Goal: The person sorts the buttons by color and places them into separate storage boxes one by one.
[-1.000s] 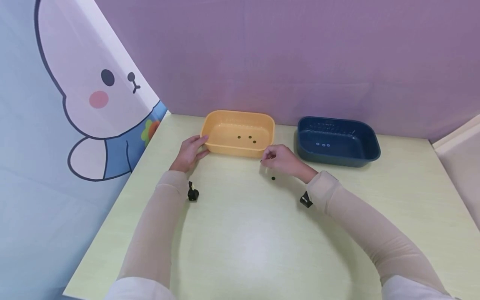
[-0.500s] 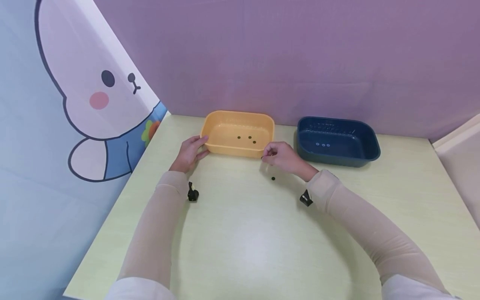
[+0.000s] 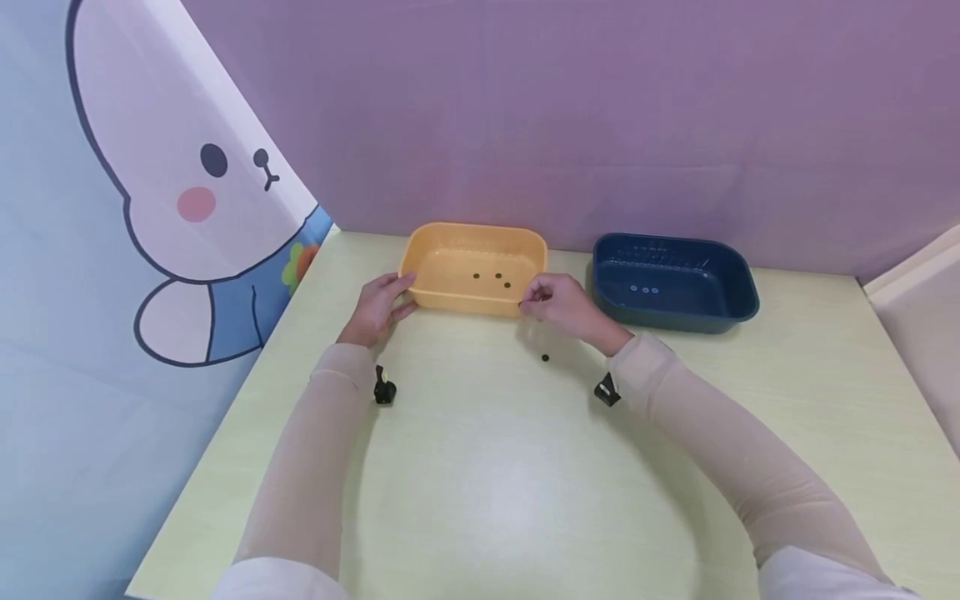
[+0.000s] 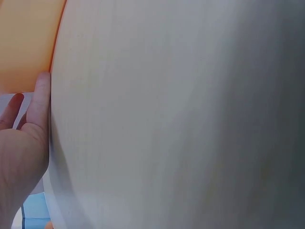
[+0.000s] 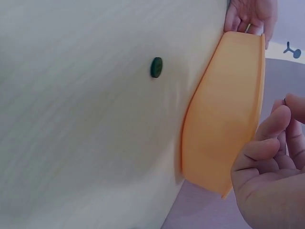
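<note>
My left hand (image 3: 375,308) holds the left front corner of a yellow plastic basket (image 3: 465,300), fingers on its left end and thumb at the front wall. Inside it lie 3 small dark buttons (image 3: 498,276). At the basket's right front corner, my right hand (image 3: 564,307) pinches a small dark button (image 5: 284,101) between thumb and forefinger, mostly hidden by the fingertips. Another button (image 5: 156,67), dark green and round, lies on the table just in front of the basket, below the right hand.
To the right stands a navy blue basket (image 3: 675,317) with 3 light-coloured buttons (image 3: 645,290) in it. A purple cloth (image 3: 600,125) hangs behind the pale table (image 3: 480,467). On the left is a cloth panel with a cartoon rabbit (image 3: 202,167).
My right hand has risen slightly, bringing the pinched button up close to the yellow basket's front rim. The left hand keeps its hold, and the button on the table stays put.
</note>
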A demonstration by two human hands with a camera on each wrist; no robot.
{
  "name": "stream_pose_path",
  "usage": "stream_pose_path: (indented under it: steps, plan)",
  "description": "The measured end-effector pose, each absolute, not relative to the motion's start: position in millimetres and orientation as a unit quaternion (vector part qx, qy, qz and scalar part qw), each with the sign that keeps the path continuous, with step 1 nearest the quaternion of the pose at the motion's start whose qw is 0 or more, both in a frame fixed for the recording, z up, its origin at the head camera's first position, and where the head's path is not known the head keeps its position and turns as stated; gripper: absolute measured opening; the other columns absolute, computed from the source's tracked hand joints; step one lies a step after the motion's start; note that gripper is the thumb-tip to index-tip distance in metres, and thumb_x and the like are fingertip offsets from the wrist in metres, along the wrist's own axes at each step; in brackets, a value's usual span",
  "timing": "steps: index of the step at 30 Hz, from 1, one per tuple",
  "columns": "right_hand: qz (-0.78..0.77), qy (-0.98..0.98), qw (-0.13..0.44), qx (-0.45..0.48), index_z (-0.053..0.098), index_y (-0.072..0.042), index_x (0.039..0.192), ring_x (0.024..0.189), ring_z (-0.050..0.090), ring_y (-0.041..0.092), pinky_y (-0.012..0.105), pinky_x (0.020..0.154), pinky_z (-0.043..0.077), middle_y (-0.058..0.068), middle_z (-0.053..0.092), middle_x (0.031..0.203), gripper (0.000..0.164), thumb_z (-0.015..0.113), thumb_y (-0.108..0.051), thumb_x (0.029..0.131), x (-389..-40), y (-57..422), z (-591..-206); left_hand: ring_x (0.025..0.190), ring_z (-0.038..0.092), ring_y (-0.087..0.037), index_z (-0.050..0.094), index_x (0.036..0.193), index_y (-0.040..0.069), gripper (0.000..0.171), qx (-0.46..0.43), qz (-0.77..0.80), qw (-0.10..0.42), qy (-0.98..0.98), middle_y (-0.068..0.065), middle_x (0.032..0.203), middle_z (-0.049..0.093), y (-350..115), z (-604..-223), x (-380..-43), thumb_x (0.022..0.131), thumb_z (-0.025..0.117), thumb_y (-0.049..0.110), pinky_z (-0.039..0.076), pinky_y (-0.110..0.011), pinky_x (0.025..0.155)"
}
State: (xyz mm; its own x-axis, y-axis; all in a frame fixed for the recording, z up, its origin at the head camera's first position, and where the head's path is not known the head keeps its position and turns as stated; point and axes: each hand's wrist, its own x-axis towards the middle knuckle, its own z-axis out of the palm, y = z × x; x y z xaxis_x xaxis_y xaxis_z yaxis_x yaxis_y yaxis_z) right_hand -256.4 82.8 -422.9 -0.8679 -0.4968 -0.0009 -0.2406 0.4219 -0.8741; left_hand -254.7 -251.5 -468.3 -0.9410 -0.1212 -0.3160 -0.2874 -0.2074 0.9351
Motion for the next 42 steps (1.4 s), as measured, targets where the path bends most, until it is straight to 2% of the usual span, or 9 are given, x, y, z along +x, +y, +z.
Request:
stream_pose_path:
  steps: [12, 20, 24, 28, 34, 42]
  plan:
    - [-0.494, 0.838, 0.108, -0.206, 0.066, -0.004, 0.098, 0.079, 0.059, 0.024, 0.031, 0.066, 0.049, 0.01, 0.064, 0.089, 0.01, 0.071, -0.013, 0.096, -262, 75, -418, 0.131, 0.052, -0.03, 0.046, 0.145, -0.001, 0.057, -0.162, 0.759, 0.053, 0.628, -0.014, 0.148, 0.045, -251, -469, -255, 0.099, 0.068, 0.024, 0.052, -0.031, 0.098]
    - [-0.496, 0.841, 0.105, -0.191, 0.069, 0.001, 0.111, 0.086, 0.062, 0.029, 0.033, 0.072, 0.053, 0.01, 0.066, 0.095, 0.021, 0.069, -0.014, 0.097, -269, 66, -414, 0.13, 0.053, -0.03, 0.046, 0.145, -0.001, 0.059, -0.159, 0.761, 0.054, 0.627, -0.014, 0.149, 0.044, -251, -469, -255, 0.098, 0.069, 0.026, 0.051, -0.032, 0.1]
    - [-0.498, 0.841, 0.095, -0.19, 0.071, 0.0, 0.109, 0.084, 0.063, 0.027, 0.035, 0.072, 0.055, 0.011, 0.067, 0.095, 0.018, 0.07, -0.013, 0.096, -273, 58, -414, 0.13, 0.053, -0.029, 0.046, 0.146, -0.001, 0.058, -0.158, 0.757, 0.056, 0.631, -0.014, 0.149, 0.045, -251, -469, -254, 0.099, 0.067, 0.026, 0.052, -0.031, 0.098]
    - [-0.508, 0.838, 0.092, -0.178, 0.072, -0.001, 0.105, 0.079, 0.063, 0.025, 0.035, 0.067, 0.055, 0.01, 0.067, 0.092, 0.015, 0.071, -0.012, 0.096, -277, 50, -417, 0.129, 0.053, -0.03, 0.046, 0.146, 0.0, 0.058, -0.159, 0.756, 0.056, 0.632, -0.014, 0.148, 0.046, -253, -472, -253, 0.099, 0.068, 0.028, 0.053, -0.03, 0.097]
    - [-0.516, 0.834, 0.098, -0.166, 0.072, -0.003, 0.103, 0.072, 0.06, 0.022, 0.028, 0.058, 0.05, 0.012, 0.067, 0.091, 0.012, 0.07, -0.012, 0.096, -281, 42, -420, 0.129, 0.054, -0.03, 0.046, 0.146, 0.0, 0.058, -0.157, 0.754, 0.059, 0.635, -0.014, 0.148, 0.046, -254, -474, -252, 0.099, 0.067, 0.028, 0.053, -0.03, 0.097]
    - [-0.521, 0.833, 0.098, -0.156, 0.071, -0.005, 0.099, 0.075, 0.063, 0.024, 0.027, 0.06, 0.052, 0.013, 0.07, 0.096, 0.007, 0.07, -0.012, 0.096, -282, 33, -419, 0.129, 0.053, -0.03, 0.046, 0.145, -0.001, 0.059, -0.147, 0.752, 0.054, 0.64, -0.014, 0.148, 0.044, -253, -474, -252, 0.099, 0.068, 0.028, 0.053, -0.03, 0.097]
